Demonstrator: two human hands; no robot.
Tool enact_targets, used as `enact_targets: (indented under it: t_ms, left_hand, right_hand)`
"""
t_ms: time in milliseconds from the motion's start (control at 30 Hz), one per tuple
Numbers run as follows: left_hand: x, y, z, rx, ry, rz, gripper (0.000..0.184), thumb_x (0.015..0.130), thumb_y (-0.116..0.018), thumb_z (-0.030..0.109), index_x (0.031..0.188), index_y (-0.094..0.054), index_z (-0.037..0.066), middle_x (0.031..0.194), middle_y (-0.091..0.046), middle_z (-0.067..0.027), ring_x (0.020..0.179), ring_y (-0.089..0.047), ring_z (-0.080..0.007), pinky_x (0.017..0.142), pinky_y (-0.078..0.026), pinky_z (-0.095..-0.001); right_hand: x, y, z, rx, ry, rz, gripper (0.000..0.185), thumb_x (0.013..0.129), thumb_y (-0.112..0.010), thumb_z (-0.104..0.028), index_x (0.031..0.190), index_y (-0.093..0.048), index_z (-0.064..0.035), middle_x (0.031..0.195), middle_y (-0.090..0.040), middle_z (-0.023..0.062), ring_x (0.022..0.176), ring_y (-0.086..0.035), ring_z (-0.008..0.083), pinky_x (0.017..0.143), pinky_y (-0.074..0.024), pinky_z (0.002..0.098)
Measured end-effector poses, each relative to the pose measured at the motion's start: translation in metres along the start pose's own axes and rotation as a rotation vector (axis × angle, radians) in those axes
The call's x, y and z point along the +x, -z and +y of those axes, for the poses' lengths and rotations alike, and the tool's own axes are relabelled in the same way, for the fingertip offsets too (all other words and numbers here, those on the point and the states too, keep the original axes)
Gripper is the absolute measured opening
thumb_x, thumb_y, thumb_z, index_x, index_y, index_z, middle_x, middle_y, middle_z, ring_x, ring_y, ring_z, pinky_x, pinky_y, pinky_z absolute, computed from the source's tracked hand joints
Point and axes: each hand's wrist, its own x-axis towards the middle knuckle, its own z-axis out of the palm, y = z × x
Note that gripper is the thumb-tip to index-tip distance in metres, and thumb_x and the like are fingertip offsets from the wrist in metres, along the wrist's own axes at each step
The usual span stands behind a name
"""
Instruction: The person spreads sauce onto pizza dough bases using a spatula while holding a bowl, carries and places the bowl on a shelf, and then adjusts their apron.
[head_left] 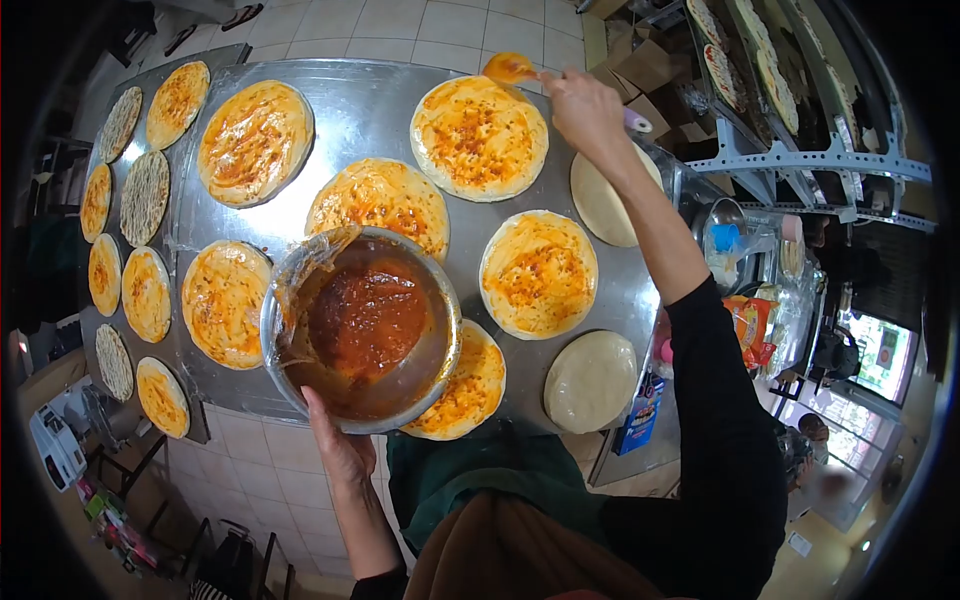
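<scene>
Seemingly mid-saucing: the right hand [588, 105] has fingers closed round a spoon [510, 68], the left hand [343, 450] holds the bowl [440, 322]; plain dough [592, 382] by the worktop's [355, 110] right edge probably calls for sauce [365, 325].

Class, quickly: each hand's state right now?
Left hand: holding round silver metal bowl of red sauce.
Right hand: closed on sauce-coated utensil with purple handle.

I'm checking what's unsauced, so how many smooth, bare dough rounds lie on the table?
2: a dough round far right, partly behind the right forearm; another near right. The bowl may hide more.
</scene>
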Motion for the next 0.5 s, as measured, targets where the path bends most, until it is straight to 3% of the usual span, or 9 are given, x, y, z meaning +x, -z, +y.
enact_targets:
  t_ms: [200, 300, 500]
  left_hand:
    - [0.0, 0.005, -0.001, 0.005, 0.005, -0.002, 0.069, 0.095, -0.043, 0.052, 0.145, -0.025, 0.008, 0.147, -0.033, -0.01, 0.134, -0.034, -0.0253, 0.111, -0.028, -0.0435]
    - [-0.003, 0.005, -0.001, -0.025, 0.004, 0.027, 0.068, 0.096, -0.043, 0.05, 0.144, -0.026, 0.006, 0.146, -0.033, -0.0109, 0.135, -0.033, -0.0242, 0.112, -0.026, -0.043]
    - [-0.002, 0.006, 0.0, -0.003, 0.006, 0.009, 0.069, 0.095, -0.043, 0.052, 0.145, -0.026, 0.006, 0.147, -0.033, -0.0107, 0.135, -0.032, -0.0243, 0.112, -0.026, -0.0429]
  right_hand:
    - [-0.005, -0.001, -0.013, 0.079, 0.078, -0.005, 0.047, 0.075, -0.055, -0.002, 0.119, -0.063, -0.0163, 0.088, -0.064, 0.0128, 0.079, -0.066, 0.0297, 0.062, -0.0543, 0.0417]
    - [-0.003, 0.006, -0.004, 0.055, -0.07, 0.021, 0.048, 0.076, -0.055, -0.003, 0.122, -0.062, -0.0179, 0.088, -0.065, 0.0134, 0.078, -0.066, 0.0301, 0.063, -0.0544, 0.0416]
    - [-0.015, -0.007, -0.03, 0.313, -0.033, -0.216, 0.044, 0.081, -0.057, -0.009, 0.123, -0.062, -0.0193, 0.087, -0.065, 0.0118, 0.076, -0.066, 0.0306, 0.064, -0.0535, 0.0415]
